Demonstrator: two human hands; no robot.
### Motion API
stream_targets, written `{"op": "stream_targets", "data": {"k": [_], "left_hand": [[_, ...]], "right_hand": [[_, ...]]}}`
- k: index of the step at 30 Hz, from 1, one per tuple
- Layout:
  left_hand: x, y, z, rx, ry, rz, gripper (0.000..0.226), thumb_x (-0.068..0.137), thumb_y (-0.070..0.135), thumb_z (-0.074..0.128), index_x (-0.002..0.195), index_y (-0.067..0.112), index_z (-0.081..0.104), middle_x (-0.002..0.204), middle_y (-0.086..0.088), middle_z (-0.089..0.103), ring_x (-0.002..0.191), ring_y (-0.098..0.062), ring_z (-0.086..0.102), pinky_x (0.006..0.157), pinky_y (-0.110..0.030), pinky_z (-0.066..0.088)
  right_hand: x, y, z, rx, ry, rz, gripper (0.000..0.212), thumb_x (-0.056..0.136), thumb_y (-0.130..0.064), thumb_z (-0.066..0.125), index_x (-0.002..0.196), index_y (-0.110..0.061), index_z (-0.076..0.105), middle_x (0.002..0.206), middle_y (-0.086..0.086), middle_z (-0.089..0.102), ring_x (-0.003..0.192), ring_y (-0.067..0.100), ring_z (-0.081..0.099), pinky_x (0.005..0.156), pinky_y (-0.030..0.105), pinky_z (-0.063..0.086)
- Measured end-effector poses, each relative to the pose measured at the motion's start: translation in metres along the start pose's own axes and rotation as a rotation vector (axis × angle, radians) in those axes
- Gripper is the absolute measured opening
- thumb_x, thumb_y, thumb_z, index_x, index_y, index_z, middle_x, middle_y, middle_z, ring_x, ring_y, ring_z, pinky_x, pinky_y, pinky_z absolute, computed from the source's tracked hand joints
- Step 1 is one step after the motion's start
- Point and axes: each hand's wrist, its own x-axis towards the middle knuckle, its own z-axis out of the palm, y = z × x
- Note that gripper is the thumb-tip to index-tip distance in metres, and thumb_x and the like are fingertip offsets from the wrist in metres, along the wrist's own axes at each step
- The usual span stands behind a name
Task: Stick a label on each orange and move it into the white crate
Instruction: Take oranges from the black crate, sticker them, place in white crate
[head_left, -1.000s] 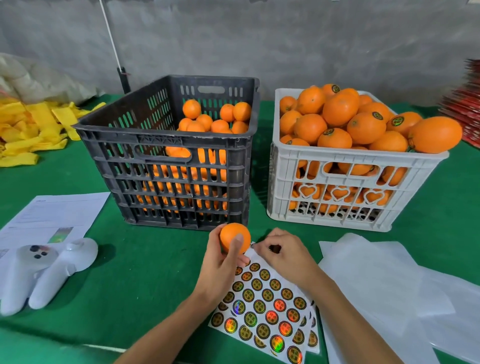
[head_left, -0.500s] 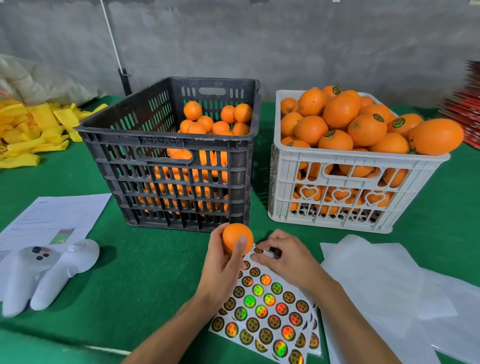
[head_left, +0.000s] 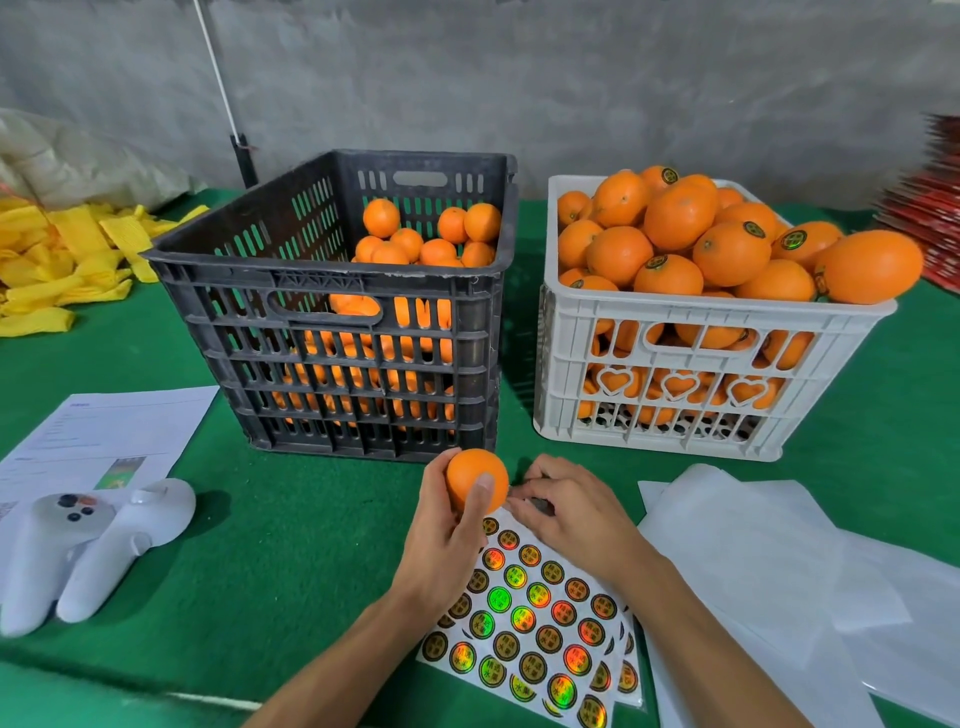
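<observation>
Orange skin, bare of any label, cupped in the left grip (head_left: 441, 530), thumb across the front of the orange (head_left: 477, 479), just above the green tabletop (head_left: 291, 545). Right grip (head_left: 563, 506) curled at the top edge of the sticker sheet (head_left: 530, 613), seemingly pinching a label; contents hidden. Best peeled slowly from one edge, pressed flat on the upward face. White crate (head_left: 691, 410) heaped; gentle placement advised.

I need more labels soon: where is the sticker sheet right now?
The sticker sheet lies on the green table, bottom centre of the head view, under both hands, left of the white paper sheets.
</observation>
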Motion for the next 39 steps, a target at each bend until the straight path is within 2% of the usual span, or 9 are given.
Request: {"op": "stream_targets", "data": {"k": [4, 8, 13, 17, 19, 23, 29, 35, 39], "left_hand": [[-0.0004, -0.0017, 0.0002, -0.051, 0.026, 0.042, 0.061, 0.093, 0.077, 0.046, 0.144, 0.047, 0.035, 0.082, -0.002, 0.070, 0.075, -0.011, 0.069, 0.075, -0.025, 0.053], [0.0007, -0.0016, 0.0011, -0.093, 0.037, 0.043, 0.063, 0.094, 0.075, 0.047, 0.147, 0.043, 0.034, 0.090, -0.001, 0.076, 0.084, -0.016, 0.076, 0.083, -0.020, 0.055], [0.0020, -0.0046, 0.0016, -0.058, 0.028, 0.020, 0.068, 0.092, 0.078, 0.046, 0.148, 0.042, 0.034, 0.094, -0.001, 0.077, 0.094, -0.015, 0.076, 0.097, -0.041, 0.055], [0.0018, -0.0058, 0.0020, -0.016, 0.012, 0.015, 0.060, 0.094, 0.078, 0.044, 0.145, 0.047, 0.033, 0.088, 0.002, 0.075, 0.088, -0.013, 0.074, 0.089, -0.035, 0.056], [0.0020, -0.0055, 0.0019, -0.005, 0.015, 0.015, 0.058, 0.093, 0.077, 0.044, 0.142, 0.048, 0.034, 0.088, 0.003, 0.074, 0.084, -0.013, 0.073, 0.082, -0.032, 0.057], [0.0021, -0.0042, 0.0023, 0.002, 0.016, 0.010, 0.064, 0.093, 0.077, 0.045, 0.145, 0.041, 0.036, 0.087, -0.001, 0.073, 0.081, -0.012, 0.072, 0.084, -0.039, 0.058], [0.0010, -0.0027, 0.0018, 0.022, 0.006, 0.009, 0.067, 0.093, 0.077, 0.043, 0.147, 0.039, 0.035, 0.085, 0.003, 0.072, 0.080, -0.009, 0.070, 0.085, -0.040, 0.058], [0.0015, -0.0003, 0.0025, 0.055, 0.012, 0.008, 0.066, 0.094, 0.074, 0.042, 0.148, 0.036, 0.034, 0.096, -0.001, 0.071, 0.083, -0.007, 0.072, 0.081, -0.030, 0.053], [0.0011, 0.0003, 0.0020, 0.046, 0.009, 0.007, 0.063, 0.096, 0.072, 0.043, 0.148, 0.036, 0.035, 0.087, 0.005, 0.071, 0.078, -0.005, 0.069, 0.081, -0.036, 0.055]], "right_hand": [[-0.0034, 0.0078, -0.0008, -0.047, -0.009, 0.009, 0.067, 0.095, -0.073, 0.045, 0.140, -0.026, 0.063, 0.122, -0.011, 0.052, 0.104, 0.008, 0.041, 0.089, 0.029, 0.034], [-0.0053, 0.0071, 0.0008, -0.008, -0.013, -0.039, 0.055, 0.096, -0.066, 0.049, 0.133, -0.029, 0.069, 0.116, -0.013, 0.055, 0.098, 0.006, 0.040, 0.089, 0.030, 0.038], [-0.0059, 0.0040, 0.0013, 0.173, 0.028, 0.028, 0.038, 0.095, -0.051, 0.066, 0.120, -0.024, 0.077, 0.105, -0.011, 0.059, 0.100, 0.012, 0.052, 0.092, 0.038, 0.044], [-0.0041, 0.0060, 0.0026, 0.473, 0.052, 0.175, 0.019, 0.092, -0.042, 0.074, 0.101, -0.028, 0.082, 0.091, -0.015, 0.059, 0.090, 0.012, 0.057, 0.083, 0.041, 0.050], [-0.0022, 0.0074, 0.0035, 0.511, 0.045, 0.203, 0.013, 0.094, -0.037, 0.073, 0.100, -0.029, 0.082, 0.091, -0.012, 0.059, 0.087, 0.013, 0.058, 0.081, 0.045, 0.052], [-0.0019, 0.0099, 0.0060, 0.462, 0.046, 0.150, 0.015, 0.095, -0.033, 0.073, 0.105, -0.026, 0.082, 0.093, -0.011, 0.059, 0.087, 0.014, 0.058, 0.080, 0.043, 0.051], [-0.0018, 0.0116, 0.0067, 0.399, 0.038, 0.096, 0.036, 0.084, -0.050, 0.079, 0.111, -0.025, 0.080, 0.092, -0.015, 0.056, 0.075, 0.005, 0.051, 0.069, 0.018, 0.041], [0.0001, 0.0089, 0.0055, 0.354, 0.060, 0.078, 0.023, 0.093, -0.038, 0.074, 0.107, -0.022, 0.082, 0.090, -0.013, 0.056, 0.085, 0.012, 0.057, 0.076, 0.038, 0.051], [-0.0012, 0.0045, 0.0038, 0.259, 0.071, 0.096, 0.025, 0.098, -0.039, 0.067, 0.107, -0.021, 0.081, 0.093, -0.009, 0.057, 0.089, 0.016, 0.055, 0.079, 0.037, 0.049]]}}
